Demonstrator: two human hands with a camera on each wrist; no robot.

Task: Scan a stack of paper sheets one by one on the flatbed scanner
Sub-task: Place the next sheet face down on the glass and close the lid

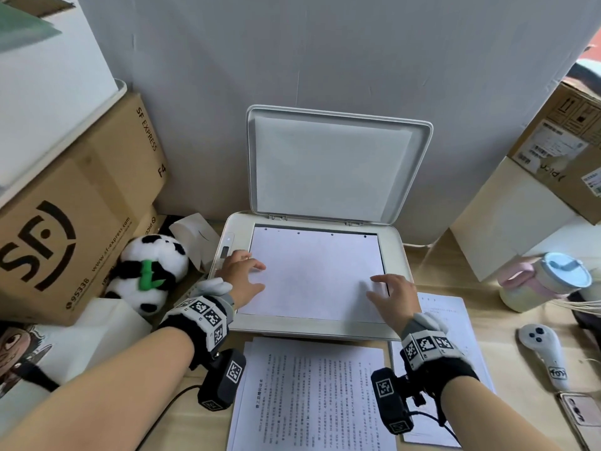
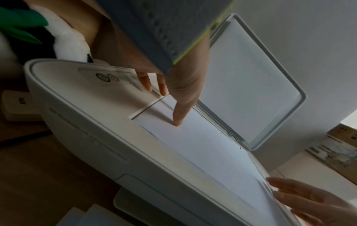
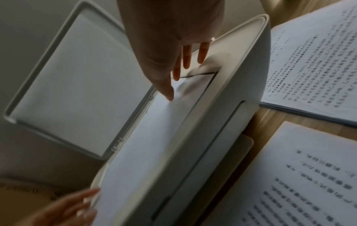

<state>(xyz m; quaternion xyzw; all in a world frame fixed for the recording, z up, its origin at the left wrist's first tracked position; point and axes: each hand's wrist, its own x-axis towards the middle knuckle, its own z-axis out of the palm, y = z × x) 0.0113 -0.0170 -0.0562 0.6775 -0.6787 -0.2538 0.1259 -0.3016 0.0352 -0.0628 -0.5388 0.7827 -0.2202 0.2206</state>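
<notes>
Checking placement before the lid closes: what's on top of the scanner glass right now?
One sheet lies on the glass, blank side up, with the left hand and right hand flat on it. Its printed face and most of the glass are covered.

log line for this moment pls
step: seating sheet on scanner glass | lid: open | left hand: flat on sheet | right hand: flat on sheet | stack: waiting in front
</notes>
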